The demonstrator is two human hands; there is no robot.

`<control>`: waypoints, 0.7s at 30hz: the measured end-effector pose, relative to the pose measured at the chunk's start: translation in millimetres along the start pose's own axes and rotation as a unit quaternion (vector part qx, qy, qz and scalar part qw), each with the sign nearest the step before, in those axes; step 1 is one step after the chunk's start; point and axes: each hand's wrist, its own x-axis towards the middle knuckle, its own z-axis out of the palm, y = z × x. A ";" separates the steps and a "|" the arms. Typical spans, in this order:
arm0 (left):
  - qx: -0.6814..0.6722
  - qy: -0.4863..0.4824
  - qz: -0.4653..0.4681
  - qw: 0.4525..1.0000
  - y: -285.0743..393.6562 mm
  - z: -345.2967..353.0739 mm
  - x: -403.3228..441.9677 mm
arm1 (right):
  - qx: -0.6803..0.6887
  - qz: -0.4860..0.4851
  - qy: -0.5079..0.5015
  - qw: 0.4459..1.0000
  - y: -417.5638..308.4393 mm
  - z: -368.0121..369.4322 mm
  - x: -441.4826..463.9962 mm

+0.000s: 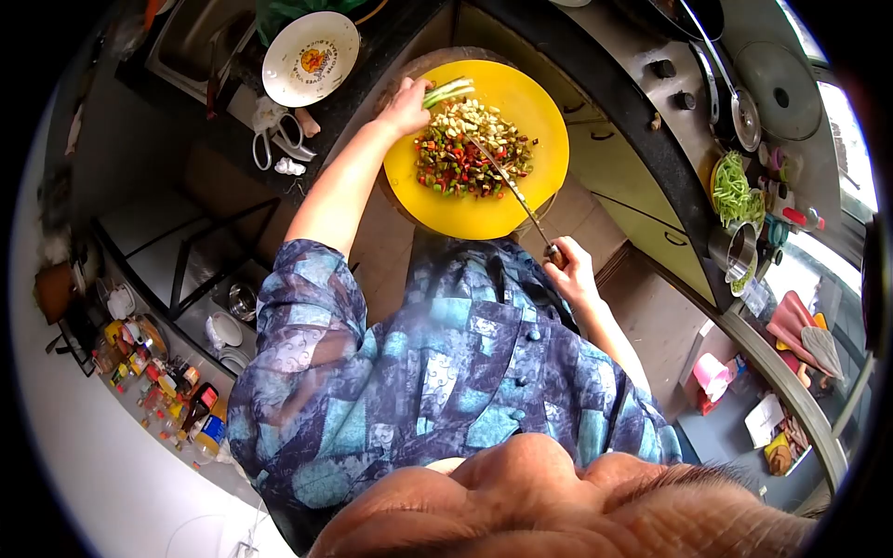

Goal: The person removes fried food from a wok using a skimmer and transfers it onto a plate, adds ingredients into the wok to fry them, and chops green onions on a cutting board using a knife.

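A round yellow cutting board bears a heap of chopped red and green pieces with pale chopped bits at its far side. My left hand is closed around a bunch of green stalks at the board's upper left edge. In my right hand is the dark handle of a knife, held beyond the board's near right edge. The blade points up and left over the board, its tip at the chopped heap.
A white plate and white-handled scissors lie on the left counter. On the right counter are a glass lid, shredded green vegetables and a metal pot. A sink is at the upper left.
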 end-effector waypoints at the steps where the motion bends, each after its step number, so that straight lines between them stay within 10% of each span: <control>1: -0.029 0.026 0.001 0.999 -4.3 -1.9 -1.0 | 0.002 0.021 -0.041 0.999 0.1 -1.7 1.9; 9: -0.407 0.003 0.007 0.913 12.2 -57.9 -66.9 | -0.057 -0.072 -0.239 0.967 -9.7 45.6 49.4; 21: -0.583 0.055 -0.085 0.806 43.6 -34.4 -203.3 | -0.114 -0.082 -0.136 0.981 -12.7 67.4 126.3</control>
